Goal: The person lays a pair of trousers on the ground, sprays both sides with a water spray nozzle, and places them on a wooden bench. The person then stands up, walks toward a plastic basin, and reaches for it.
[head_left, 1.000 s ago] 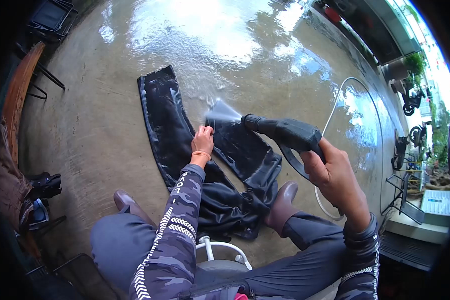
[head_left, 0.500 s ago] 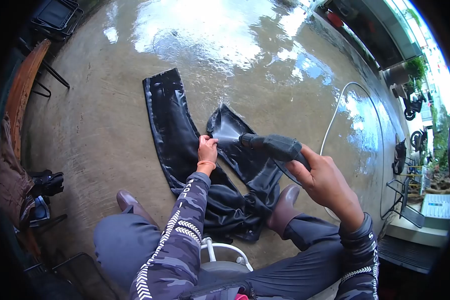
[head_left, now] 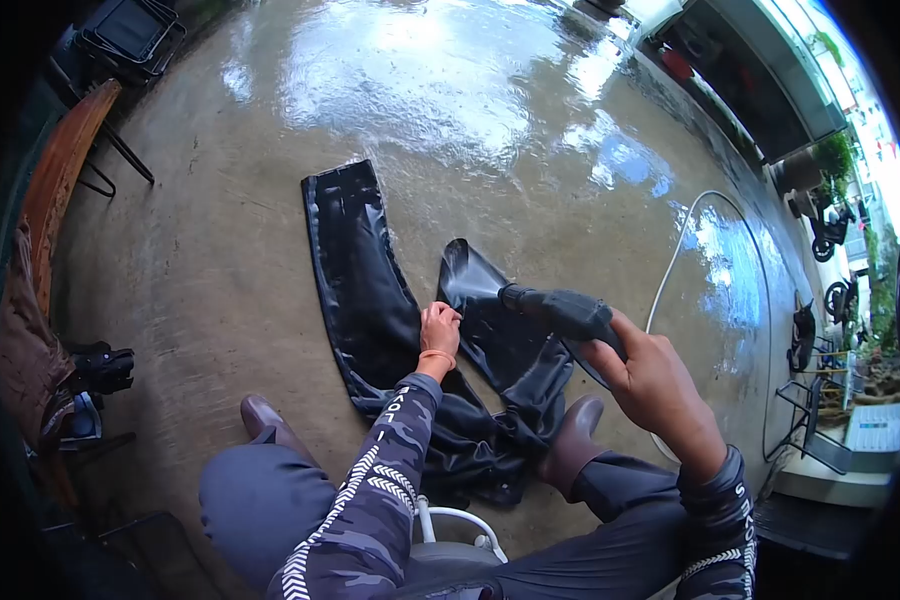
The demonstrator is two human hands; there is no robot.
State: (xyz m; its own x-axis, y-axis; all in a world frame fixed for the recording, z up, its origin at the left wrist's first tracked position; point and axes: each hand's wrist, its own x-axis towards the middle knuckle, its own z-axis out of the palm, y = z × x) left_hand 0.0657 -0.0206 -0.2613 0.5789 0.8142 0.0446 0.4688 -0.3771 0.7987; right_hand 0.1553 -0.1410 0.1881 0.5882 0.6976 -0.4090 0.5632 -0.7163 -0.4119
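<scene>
Wet black trousers (head_left: 358, 270) lie on the concrete floor between my boots, one leg stretched out straight and the other bent to the right. With its fingers pinched together, my left hand (head_left: 440, 333) grips the edge of the right trouser leg. My right hand (head_left: 650, 375) is wrapped round the handle of a black spray gun (head_left: 570, 312), its nozzle pointing left. A fan of water (head_left: 478, 274) leaves the nozzle and hits the trouser leg just beyond my left hand.
A pale hose (head_left: 675, 262) loops over the wet floor (head_left: 240, 230) on the right. At the left are a wooden bench (head_left: 65, 190), brown cloth (head_left: 25, 345) and a folded black chair (head_left: 130, 38). My brown boots (head_left: 576, 440) flank the trousers.
The view has shifted, so the scene sits lower and further right. The spray has moved from the trouser leg's far end onto its fabric, and that end now stands folded up.
</scene>
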